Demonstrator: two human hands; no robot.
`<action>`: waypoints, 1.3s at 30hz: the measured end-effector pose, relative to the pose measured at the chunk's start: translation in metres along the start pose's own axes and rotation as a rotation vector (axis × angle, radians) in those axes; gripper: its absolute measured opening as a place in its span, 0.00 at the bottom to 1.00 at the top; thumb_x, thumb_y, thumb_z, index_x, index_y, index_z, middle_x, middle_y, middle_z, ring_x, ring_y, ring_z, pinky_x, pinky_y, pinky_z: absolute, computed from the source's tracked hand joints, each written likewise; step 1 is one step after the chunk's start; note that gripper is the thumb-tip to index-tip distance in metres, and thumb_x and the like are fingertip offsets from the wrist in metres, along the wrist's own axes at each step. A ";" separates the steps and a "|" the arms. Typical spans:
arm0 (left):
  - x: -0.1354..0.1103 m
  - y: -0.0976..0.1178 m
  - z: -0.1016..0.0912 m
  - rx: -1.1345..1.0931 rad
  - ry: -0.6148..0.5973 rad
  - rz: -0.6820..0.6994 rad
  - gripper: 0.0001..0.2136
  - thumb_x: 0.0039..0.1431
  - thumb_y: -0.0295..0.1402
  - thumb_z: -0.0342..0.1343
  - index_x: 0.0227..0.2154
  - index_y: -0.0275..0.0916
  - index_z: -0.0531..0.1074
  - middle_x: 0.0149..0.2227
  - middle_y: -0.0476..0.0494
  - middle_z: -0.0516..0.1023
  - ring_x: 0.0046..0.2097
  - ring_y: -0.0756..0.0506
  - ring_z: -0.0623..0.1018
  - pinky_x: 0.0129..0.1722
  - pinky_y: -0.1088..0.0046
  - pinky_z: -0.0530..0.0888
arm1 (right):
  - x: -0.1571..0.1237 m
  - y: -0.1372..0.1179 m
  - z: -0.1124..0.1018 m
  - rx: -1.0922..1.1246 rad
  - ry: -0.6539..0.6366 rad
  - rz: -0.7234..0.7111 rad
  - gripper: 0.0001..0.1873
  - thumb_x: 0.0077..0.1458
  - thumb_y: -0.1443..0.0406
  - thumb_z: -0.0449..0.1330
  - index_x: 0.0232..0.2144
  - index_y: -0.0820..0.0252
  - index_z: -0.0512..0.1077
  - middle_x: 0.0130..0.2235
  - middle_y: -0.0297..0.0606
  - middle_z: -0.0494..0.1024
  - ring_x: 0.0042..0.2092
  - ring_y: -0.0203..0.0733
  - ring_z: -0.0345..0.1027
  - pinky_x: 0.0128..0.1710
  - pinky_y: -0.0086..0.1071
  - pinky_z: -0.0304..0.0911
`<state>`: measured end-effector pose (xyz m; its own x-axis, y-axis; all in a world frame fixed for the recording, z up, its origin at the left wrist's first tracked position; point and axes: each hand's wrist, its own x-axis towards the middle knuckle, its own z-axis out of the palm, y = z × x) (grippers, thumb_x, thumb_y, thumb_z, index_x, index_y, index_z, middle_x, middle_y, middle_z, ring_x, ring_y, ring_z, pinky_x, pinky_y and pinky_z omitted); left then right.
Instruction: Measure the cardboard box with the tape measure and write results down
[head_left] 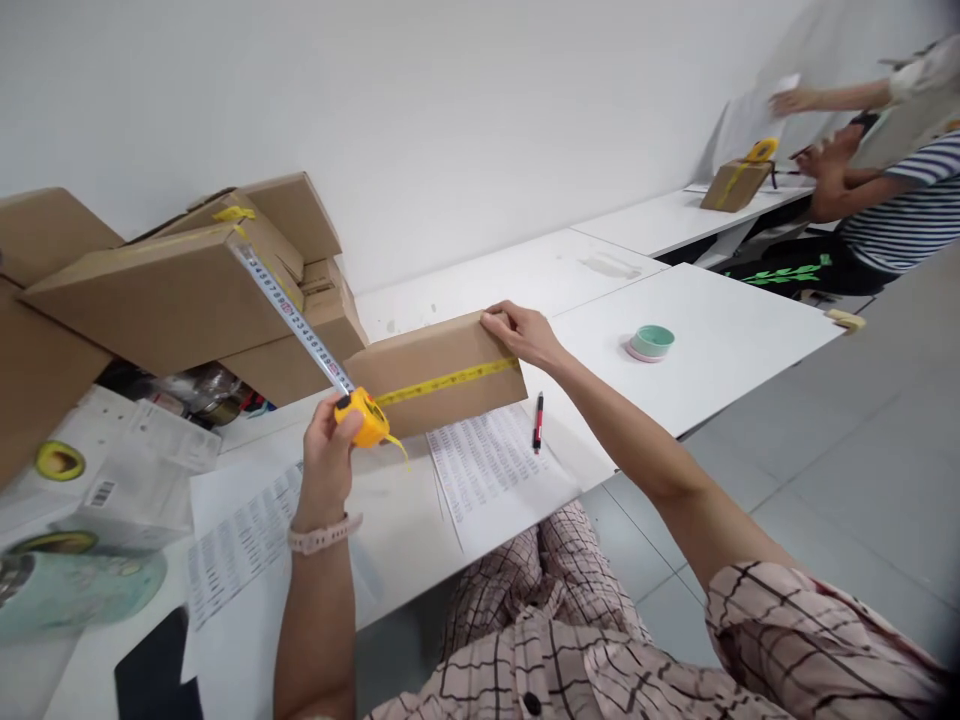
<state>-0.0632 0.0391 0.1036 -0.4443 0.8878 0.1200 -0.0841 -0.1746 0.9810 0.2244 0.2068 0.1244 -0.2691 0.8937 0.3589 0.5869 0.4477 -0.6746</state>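
Note:
My left hand [330, 445] is closed around a yellow tape measure [364, 417]. Its metal blade [289, 312] is pulled out and slants up to the left, ending in front of a large cardboard box. With fingers and thumb my right hand [521, 335] grips the top right corner of a small cardboard box [442, 370], which has yellow printed tape along its side. Printed sheets [487, 470] lie under and in front of this box. Just right of them is a red and black pen [538, 425].
Large cardboard boxes [150, 300] are stacked at the left, above a white carton with avocado pictures [112, 470]. A mint-green bottle [90, 590] lies at the lower left. On the right stands a green bowl [652, 342]. Two people [900, 190] sit at the far right near another box [731, 187].

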 end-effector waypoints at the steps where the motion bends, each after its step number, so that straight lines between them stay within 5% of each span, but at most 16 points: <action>1: 0.010 0.006 0.000 0.007 -0.009 0.003 0.30 0.38 0.46 0.72 0.44 0.38 0.73 0.39 0.45 0.77 0.35 0.46 0.79 0.34 0.70 0.77 | 0.011 -0.004 -0.001 -0.052 0.012 0.021 0.27 0.64 0.43 0.50 0.46 0.54 0.77 0.44 0.41 0.80 0.45 0.48 0.72 0.44 0.38 0.64; 4: 0.031 0.019 0.004 0.025 -0.030 0.009 0.28 0.38 0.47 0.71 0.42 0.37 0.73 0.37 0.46 0.77 0.32 0.47 0.78 0.33 0.70 0.77 | 0.040 -0.011 0.004 -0.231 0.092 0.049 0.26 0.65 0.45 0.51 0.36 0.57 0.78 0.46 0.47 0.78 0.50 0.53 0.69 0.46 0.42 0.63; 7: 0.026 0.023 0.014 0.036 -0.033 0.096 0.28 0.39 0.44 0.72 0.43 0.39 0.72 0.38 0.47 0.77 0.32 0.48 0.78 0.33 0.70 0.77 | 0.061 -0.016 0.016 -0.334 0.116 -0.053 0.21 0.68 0.54 0.50 0.34 0.59 0.77 0.51 0.49 0.76 0.54 0.55 0.65 0.49 0.44 0.61; 10: -0.005 0.011 0.032 0.027 -0.161 0.114 0.27 0.43 0.42 0.71 0.46 0.40 0.72 0.40 0.46 0.78 0.33 0.48 0.78 0.33 0.72 0.76 | 0.073 -0.025 0.029 -0.367 0.030 -0.141 0.19 0.69 0.64 0.45 0.37 0.60 0.75 0.48 0.48 0.78 0.49 0.51 0.69 0.50 0.41 0.59; 16: -0.071 -0.044 0.064 -0.067 -0.513 -0.220 0.23 0.52 0.42 0.68 0.49 0.41 0.70 0.39 0.46 0.77 0.38 0.47 0.78 0.38 0.72 0.76 | 0.074 -0.035 0.042 -0.423 0.037 -0.137 0.25 0.71 0.62 0.36 0.38 0.58 0.71 0.44 0.47 0.80 0.46 0.52 0.70 0.49 0.43 0.56; 20: -0.083 -0.065 0.068 -0.088 -0.516 -0.317 0.24 0.52 0.43 0.69 0.49 0.41 0.70 0.41 0.45 0.77 0.41 0.46 0.77 0.41 0.71 0.75 | 0.076 -0.036 0.044 -0.438 0.023 -0.144 0.26 0.71 0.61 0.34 0.40 0.56 0.72 0.42 0.46 0.81 0.45 0.52 0.70 0.47 0.44 0.56; 25: -0.082 -0.069 0.066 -0.077 -0.520 -0.322 0.24 0.53 0.43 0.68 0.50 0.40 0.69 0.43 0.44 0.76 0.42 0.45 0.76 0.42 0.71 0.75 | 0.079 -0.038 0.049 -0.336 0.080 -0.059 0.32 0.70 0.50 0.37 0.32 0.58 0.73 0.41 0.48 0.80 0.45 0.53 0.70 0.51 0.47 0.56; 39: -0.092 -0.093 0.076 0.026 -0.434 -0.378 0.33 0.47 0.46 0.71 0.54 0.40 0.65 0.40 0.45 0.76 0.38 0.46 0.77 0.38 0.70 0.76 | 0.079 -0.039 0.052 -0.310 0.098 -0.023 0.27 0.63 0.43 0.49 0.33 0.59 0.73 0.40 0.48 0.79 0.45 0.54 0.69 0.52 0.48 0.55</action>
<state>0.0531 0.0061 0.0125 0.0195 0.9809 -0.1934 -0.1419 0.1942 0.9707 0.1403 0.2613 0.1458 -0.2195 0.8696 0.4424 0.7898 0.4246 -0.4426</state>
